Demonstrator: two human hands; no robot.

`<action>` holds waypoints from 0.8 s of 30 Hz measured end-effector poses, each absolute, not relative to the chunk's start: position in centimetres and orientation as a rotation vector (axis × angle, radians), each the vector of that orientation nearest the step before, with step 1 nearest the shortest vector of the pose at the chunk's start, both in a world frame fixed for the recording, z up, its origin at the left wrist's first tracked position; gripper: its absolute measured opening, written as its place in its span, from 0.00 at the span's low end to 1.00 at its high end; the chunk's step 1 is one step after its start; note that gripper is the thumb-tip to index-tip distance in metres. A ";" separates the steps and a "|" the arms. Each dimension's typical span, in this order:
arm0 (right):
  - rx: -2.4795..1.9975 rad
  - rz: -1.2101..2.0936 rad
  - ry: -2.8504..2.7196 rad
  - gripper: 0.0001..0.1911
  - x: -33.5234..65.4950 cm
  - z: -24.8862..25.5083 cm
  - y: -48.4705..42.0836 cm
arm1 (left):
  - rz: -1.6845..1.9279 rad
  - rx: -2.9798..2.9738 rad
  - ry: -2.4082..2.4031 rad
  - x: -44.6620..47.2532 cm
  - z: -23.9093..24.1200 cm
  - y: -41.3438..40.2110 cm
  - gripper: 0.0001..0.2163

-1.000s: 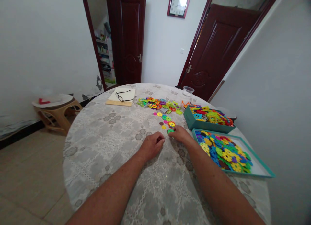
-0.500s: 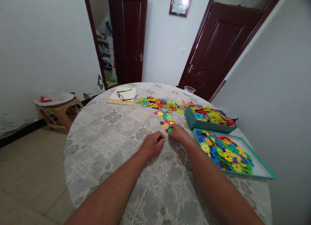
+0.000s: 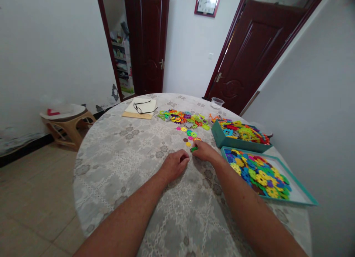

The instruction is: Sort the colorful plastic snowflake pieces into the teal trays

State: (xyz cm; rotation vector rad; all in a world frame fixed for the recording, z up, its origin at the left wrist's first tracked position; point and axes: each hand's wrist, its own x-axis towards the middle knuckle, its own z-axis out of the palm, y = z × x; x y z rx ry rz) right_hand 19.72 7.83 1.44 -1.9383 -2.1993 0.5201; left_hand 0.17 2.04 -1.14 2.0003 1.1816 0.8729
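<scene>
My right hand (image 3: 203, 150) is closed in a pinch on a green plastic flower piece (image 3: 193, 149), which is tilted just above or against the tablecloth. My left hand (image 3: 175, 163) rests on the cloth close by, its fingers curled; whatever may be inside them is hidden. Just beyond the hands lie small loose pieces: a yellow disc (image 3: 188, 144), a brown disc (image 3: 185, 139), a pink one (image 3: 190, 138) and a light green flower piece (image 3: 193, 134). A red and yellow piece (image 3: 196, 139) sits partly behind my right fingers.
A heap of colourful pieces (image 3: 180, 117) lies farther back. At right stand a teal box (image 3: 235, 143) and a shallow tray (image 3: 301, 186) of flower pieces. Glasses (image 3: 138, 108) rest on a paper pad (image 3: 133, 114). A clear plastic bowl (image 3: 217, 102) stands at the far edge.
The green piece in my right hand has turned from lying flatter to a steeper tilt. A brown disc beside it no longer shows. My left hand stays put.
</scene>
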 end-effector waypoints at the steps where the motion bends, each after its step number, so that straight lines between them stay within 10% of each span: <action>1: -1.932 0.505 -2.212 0.08 19.8 1.6 7.3 | 0.873 1.999 1.179 0.1 -1.1 2.0 0.06; 19: -2.383 -0.498 -1.851 0.15 36.8 5.4 -3.8 | 0.871 2.006 1.187 0.2 -1.6 2.3 0.06; 24: -1.881 -0.117 -2.138 0.18 30.6 5.4 -1.1 | 0.863 2.003 1.179 0.2 -1.4 2.2 0.06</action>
